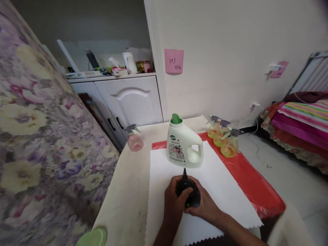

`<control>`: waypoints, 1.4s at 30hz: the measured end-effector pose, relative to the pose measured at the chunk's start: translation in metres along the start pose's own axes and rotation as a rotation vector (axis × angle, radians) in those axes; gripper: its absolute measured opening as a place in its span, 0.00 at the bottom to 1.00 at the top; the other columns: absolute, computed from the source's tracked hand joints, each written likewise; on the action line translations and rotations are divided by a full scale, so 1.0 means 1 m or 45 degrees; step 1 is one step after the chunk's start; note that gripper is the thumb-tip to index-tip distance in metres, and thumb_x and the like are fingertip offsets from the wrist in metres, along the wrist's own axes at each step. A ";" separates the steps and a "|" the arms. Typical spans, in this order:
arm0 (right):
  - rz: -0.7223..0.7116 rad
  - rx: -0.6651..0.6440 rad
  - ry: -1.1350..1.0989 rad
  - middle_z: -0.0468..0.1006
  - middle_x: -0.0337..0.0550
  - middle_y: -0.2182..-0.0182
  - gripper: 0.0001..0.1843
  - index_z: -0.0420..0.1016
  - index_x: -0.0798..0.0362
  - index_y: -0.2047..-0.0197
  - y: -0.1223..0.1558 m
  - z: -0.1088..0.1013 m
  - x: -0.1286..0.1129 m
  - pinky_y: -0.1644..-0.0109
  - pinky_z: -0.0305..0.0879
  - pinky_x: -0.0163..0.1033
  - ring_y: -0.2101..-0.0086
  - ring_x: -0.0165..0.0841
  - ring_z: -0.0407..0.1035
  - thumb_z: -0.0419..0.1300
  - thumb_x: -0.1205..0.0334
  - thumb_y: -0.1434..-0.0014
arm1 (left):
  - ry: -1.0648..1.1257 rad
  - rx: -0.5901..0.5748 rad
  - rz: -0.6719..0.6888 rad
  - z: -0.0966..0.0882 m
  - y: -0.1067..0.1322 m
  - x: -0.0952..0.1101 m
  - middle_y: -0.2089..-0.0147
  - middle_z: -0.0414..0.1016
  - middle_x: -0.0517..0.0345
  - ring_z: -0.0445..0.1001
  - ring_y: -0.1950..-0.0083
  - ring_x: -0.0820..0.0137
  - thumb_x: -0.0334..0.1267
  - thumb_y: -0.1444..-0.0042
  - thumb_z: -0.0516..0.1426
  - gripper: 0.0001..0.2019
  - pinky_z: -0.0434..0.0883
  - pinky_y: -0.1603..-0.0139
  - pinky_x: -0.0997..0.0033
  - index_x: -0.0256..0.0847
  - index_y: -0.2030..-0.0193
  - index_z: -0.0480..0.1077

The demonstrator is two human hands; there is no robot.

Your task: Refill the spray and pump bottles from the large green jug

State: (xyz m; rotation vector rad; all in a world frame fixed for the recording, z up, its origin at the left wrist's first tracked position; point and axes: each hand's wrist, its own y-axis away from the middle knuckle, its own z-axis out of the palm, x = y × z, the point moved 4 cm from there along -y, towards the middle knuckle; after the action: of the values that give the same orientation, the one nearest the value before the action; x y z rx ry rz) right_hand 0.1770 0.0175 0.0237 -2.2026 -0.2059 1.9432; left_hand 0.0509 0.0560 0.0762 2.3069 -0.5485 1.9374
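Both of my hands are wrapped round a dark spray bottle (195, 199), whose black nozzle points away from me. My left hand (173, 200) closes on its left side, with the thumb across the top. Around the right side and lower edge curl the fingers of my right hand (205, 203). The bottle's base is hidden, so I cannot tell whether it touches the white sheet (215, 177) below. Just beyond stands a white detergent jug (186, 136) with a green spout in its open neck.
A pink spray bottle (135, 142) stands at the table's left. Several yellow spray bottles (229, 147) are grouped at the right on a red plastic sheet (261, 189). A light green round object (93, 237) lies near left. A floral curtain (51, 136) hangs beside the table (125, 191).
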 end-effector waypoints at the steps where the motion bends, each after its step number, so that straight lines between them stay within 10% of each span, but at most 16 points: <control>1: 0.008 -0.004 0.008 0.68 0.47 0.42 0.50 0.55 0.46 0.38 0.000 0.000 -0.001 0.39 0.59 0.54 0.44 0.47 0.63 0.71 0.67 0.63 | 0.008 0.043 -0.024 0.000 0.001 -0.001 0.62 0.77 0.57 0.75 0.60 0.64 0.37 0.50 0.59 0.12 0.72 0.56 0.65 0.41 0.58 0.70; 8: -0.025 -0.014 0.002 0.66 0.49 0.40 0.52 0.55 0.46 0.37 -0.001 -0.001 -0.001 0.36 0.56 0.56 0.41 0.49 0.61 0.74 0.62 0.64 | 0.113 -0.261 0.038 -0.008 -0.002 0.004 0.46 0.75 0.51 0.71 0.44 0.60 0.38 0.44 0.55 0.18 0.65 0.41 0.61 0.41 0.46 0.69; 15: -0.002 -0.029 0.006 0.66 0.46 0.40 0.52 0.54 0.44 0.37 -0.001 0.000 -0.001 0.37 0.57 0.55 0.42 0.48 0.62 0.71 0.68 0.64 | 0.062 0.050 -0.090 -0.002 0.000 -0.006 0.56 0.78 0.54 0.75 0.53 0.60 0.37 0.52 0.61 0.12 0.71 0.50 0.63 0.40 0.59 0.70; 21: -0.072 -0.031 -0.058 0.64 0.46 0.39 0.50 0.56 0.45 0.38 -0.001 0.000 -0.004 0.37 0.56 0.53 0.41 0.47 0.60 0.73 0.60 0.64 | 0.101 -0.240 -0.001 -0.006 -0.001 0.003 0.45 0.74 0.51 0.70 0.41 0.60 0.38 0.44 0.55 0.17 0.64 0.39 0.60 0.41 0.47 0.69; 28: -0.038 0.003 0.022 0.68 0.46 0.42 0.54 0.55 0.44 0.37 -0.004 -0.002 0.001 0.39 0.60 0.54 0.43 0.47 0.64 0.75 0.59 0.66 | 0.006 0.038 -0.028 -0.009 -0.005 -0.003 0.58 0.79 0.54 0.76 0.55 0.60 0.38 0.52 0.61 0.14 0.72 0.50 0.61 0.41 0.57 0.72; 33: -0.145 0.000 -0.056 0.68 0.45 0.43 0.52 0.58 0.43 0.39 -0.007 -0.002 0.000 0.39 0.60 0.52 0.44 0.47 0.64 0.76 0.54 0.67 | 0.067 -0.219 0.034 -0.010 -0.009 -0.007 0.47 0.76 0.51 0.72 0.45 0.58 0.41 0.47 0.57 0.19 0.68 0.42 0.60 0.42 0.48 0.71; 39: -0.088 -0.002 0.016 0.68 0.45 0.43 0.54 0.56 0.43 0.38 -0.006 -0.003 -0.002 0.39 0.60 0.53 0.44 0.47 0.64 0.76 0.57 0.67 | -0.026 0.071 -0.008 -0.010 -0.008 -0.009 0.59 0.79 0.54 0.76 0.57 0.60 0.39 0.53 0.62 0.14 0.73 0.53 0.61 0.42 0.58 0.72; 42: -0.109 0.002 -0.012 0.67 0.46 0.41 0.53 0.57 0.44 0.38 -0.006 -0.003 -0.003 0.38 0.59 0.53 0.43 0.47 0.63 0.76 0.57 0.67 | 0.017 -0.068 0.006 -0.010 -0.008 -0.006 0.49 0.77 0.51 0.74 0.48 0.58 0.38 0.51 0.60 0.19 0.71 0.46 0.60 0.43 0.50 0.71</control>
State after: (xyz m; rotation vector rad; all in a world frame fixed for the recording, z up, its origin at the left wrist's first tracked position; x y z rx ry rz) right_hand 0.1795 0.0224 0.0283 -2.1470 -0.2949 1.9084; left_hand 0.0436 0.0674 0.0741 2.2606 -0.5975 1.9147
